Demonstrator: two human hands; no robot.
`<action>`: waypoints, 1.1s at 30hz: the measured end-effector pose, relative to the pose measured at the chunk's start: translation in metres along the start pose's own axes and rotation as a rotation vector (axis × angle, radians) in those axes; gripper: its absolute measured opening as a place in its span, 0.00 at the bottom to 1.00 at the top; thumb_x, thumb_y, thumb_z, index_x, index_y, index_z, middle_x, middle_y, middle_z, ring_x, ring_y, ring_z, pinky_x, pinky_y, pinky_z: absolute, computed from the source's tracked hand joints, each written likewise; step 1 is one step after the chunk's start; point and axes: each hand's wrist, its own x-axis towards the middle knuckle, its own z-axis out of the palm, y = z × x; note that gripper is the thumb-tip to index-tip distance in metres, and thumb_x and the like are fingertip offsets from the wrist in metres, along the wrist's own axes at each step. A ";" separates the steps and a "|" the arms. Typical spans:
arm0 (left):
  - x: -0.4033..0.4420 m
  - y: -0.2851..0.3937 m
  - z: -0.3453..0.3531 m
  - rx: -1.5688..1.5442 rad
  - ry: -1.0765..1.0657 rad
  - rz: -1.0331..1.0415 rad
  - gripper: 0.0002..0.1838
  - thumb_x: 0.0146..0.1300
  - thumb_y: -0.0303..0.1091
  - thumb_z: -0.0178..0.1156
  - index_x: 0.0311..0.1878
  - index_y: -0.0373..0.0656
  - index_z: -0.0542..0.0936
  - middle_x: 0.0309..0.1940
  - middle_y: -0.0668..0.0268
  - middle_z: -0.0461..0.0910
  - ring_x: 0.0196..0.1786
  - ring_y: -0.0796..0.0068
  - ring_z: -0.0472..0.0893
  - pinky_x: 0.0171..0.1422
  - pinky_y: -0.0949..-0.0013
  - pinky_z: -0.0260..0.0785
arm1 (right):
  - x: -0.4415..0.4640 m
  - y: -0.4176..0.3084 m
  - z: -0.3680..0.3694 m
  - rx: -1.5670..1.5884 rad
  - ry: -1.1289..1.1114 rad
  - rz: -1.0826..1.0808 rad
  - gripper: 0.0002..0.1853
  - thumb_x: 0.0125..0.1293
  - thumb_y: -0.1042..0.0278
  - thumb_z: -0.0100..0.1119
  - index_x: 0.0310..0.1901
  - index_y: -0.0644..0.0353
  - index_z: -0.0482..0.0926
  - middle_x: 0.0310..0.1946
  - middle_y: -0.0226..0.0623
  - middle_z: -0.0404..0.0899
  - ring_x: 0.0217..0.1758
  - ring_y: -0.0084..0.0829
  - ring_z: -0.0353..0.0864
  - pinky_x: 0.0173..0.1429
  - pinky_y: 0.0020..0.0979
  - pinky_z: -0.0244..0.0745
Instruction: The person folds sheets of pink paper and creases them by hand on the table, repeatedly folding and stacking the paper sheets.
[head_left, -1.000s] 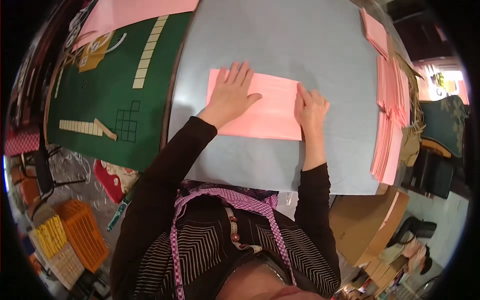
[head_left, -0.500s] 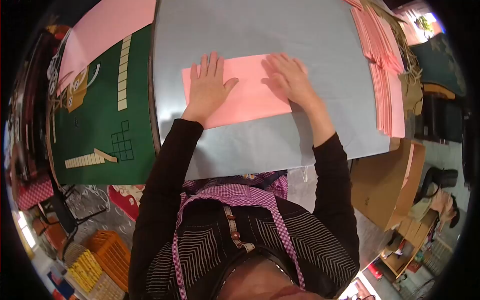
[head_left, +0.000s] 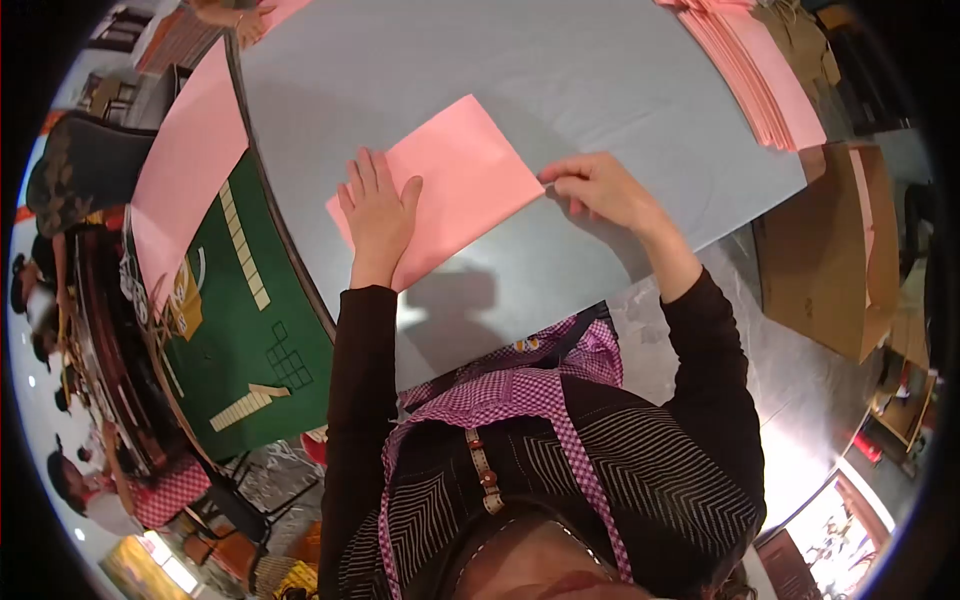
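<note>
A folded-looking pink paper sheet (head_left: 455,175) lies slanted on the grey tabletop (head_left: 420,60). My left hand (head_left: 380,220) rests flat on the sheet's left end, fingers spread and pointing away from me. At the sheet's right corner, my right hand (head_left: 605,190) pinches the edge between thumb and forefinger, the other fingers curled below. Whether the paper is one layer or more, I cannot tell.
Stacked pink folded pieces (head_left: 745,85) lie at the table's far right. On the left stands a green mahjong table (head_left: 250,350) with rows of tiles and a large pink sheet (head_left: 190,180). Another person's hand (head_left: 250,22) is at the far left; a cardboard box (head_left: 825,255) stands right.
The pink sheet has turned so its right end points farther away. My right hand has gone from lying on the sheet to pinching its corner. The view has swung right.
</note>
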 end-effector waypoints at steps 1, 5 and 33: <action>0.001 0.000 0.001 0.006 -0.004 0.018 0.37 0.70 0.56 0.45 0.71 0.34 0.58 0.73 0.48 0.53 0.76 0.46 0.50 0.75 0.43 0.42 | -0.007 -0.004 0.003 0.087 -0.117 0.164 0.16 0.63 0.69 0.54 0.50 0.62 0.81 0.28 0.28 0.79 0.27 0.19 0.78 0.28 0.23 0.73; 0.001 -0.002 0.003 -0.006 -0.012 0.004 0.38 0.71 0.57 0.44 0.71 0.33 0.57 0.74 0.47 0.52 0.76 0.45 0.49 0.75 0.42 0.42 | -0.012 -0.006 0.016 0.290 -0.085 0.212 0.16 0.63 0.68 0.55 0.50 0.65 0.79 0.25 0.28 0.77 0.21 0.17 0.76 0.21 0.20 0.71; -0.003 -0.002 0.002 -0.052 0.073 0.016 0.38 0.69 0.54 0.48 0.70 0.33 0.58 0.73 0.48 0.53 0.75 0.45 0.51 0.74 0.40 0.42 | 0.032 -0.049 0.023 -0.398 0.144 -0.205 0.12 0.62 0.66 0.58 0.42 0.67 0.78 0.30 0.44 0.82 0.34 0.41 0.83 0.41 0.37 0.77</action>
